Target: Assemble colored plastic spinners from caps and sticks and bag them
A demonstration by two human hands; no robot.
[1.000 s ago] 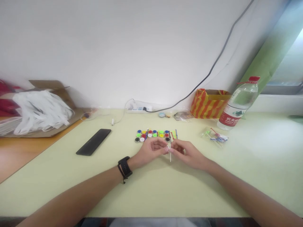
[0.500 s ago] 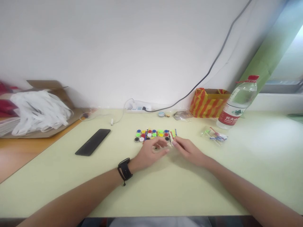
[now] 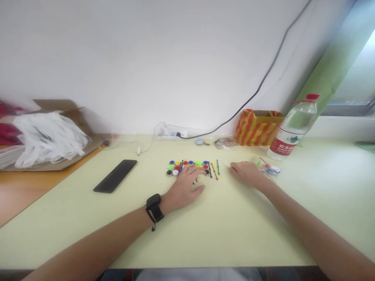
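Observation:
Several coloured round discs [image 3: 172, 162] lie in rows on the pale green table. Thin coloured sticks lie among them and at their right end, including a red stick [image 3: 215, 171] and a blue stick [image 3: 218, 167]. My left hand [image 3: 187, 187] rests over the front of the discs with fingers spread and nothing in it, hiding part of the rows. To the right of the sticks, my right hand [image 3: 244, 173] pinches a thin white stick [image 3: 227, 164]. Close behind that hand is a clear bag [image 3: 271, 170] with coloured pieces in it.
A black phone [image 3: 115, 176] lies at the left. A water bottle [image 3: 293, 130] and a striped bag [image 3: 258, 127] stand at the back right. Against the wall is a power strip [image 3: 170, 132], and a cardboard box [image 3: 61, 105] holds white strips.
My right hand has moved right, away from my left hand, with the white stick. My left hand has lowered over the discs and its fingers have spread.

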